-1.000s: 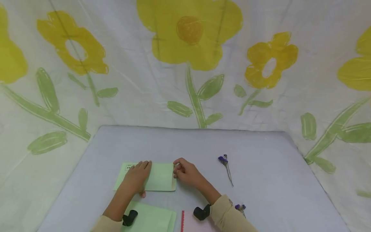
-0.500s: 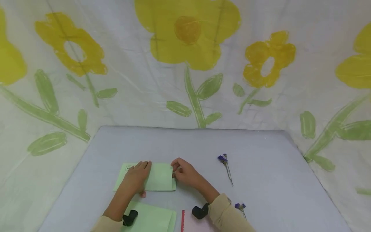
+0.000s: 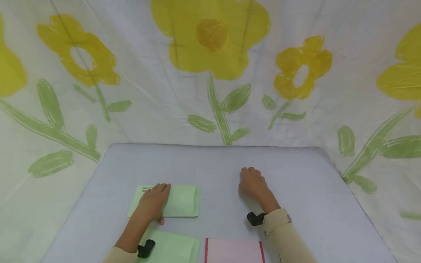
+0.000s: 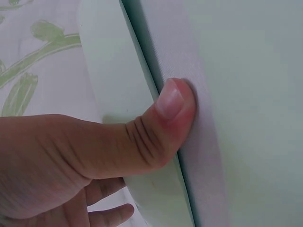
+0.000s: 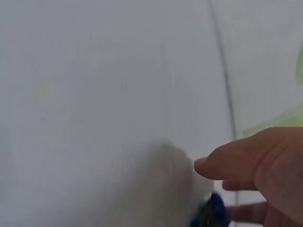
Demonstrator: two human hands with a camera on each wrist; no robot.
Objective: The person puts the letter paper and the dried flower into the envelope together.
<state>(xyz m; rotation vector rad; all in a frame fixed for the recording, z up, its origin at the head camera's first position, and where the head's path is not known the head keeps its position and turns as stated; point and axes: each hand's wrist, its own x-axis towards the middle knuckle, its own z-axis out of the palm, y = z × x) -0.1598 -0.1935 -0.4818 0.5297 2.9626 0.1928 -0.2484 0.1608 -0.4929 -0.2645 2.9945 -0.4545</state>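
Observation:
My left hand (image 3: 152,202) rests on a light green envelope (image 3: 181,201) with a small printed box at its left end. In the left wrist view its thumb (image 4: 156,132) reaches over the envelope's near edge. Over the table to the right, my right hand (image 3: 254,184) is bent downward. The right wrist view shows a dried purple-blue flower (image 5: 211,212) close to its fingers, partly cut off by the frame. Thumb and fingers look apart there, with no grip on the flower visible. From the head view that flower is hidden behind the hand.
A second green envelope (image 3: 169,246) lies nearer, below the left hand. Beside it is a pink sheet (image 3: 233,250) with red side edges. The pale table (image 3: 213,164) ends at a white cloth backdrop (image 3: 148,109) with painted yellow flowers.
My right hand has left the green envelope's right end and moved right and away to the dried flower. A brownish strip seen earlier at that end no longer shows. The left hand stays put.

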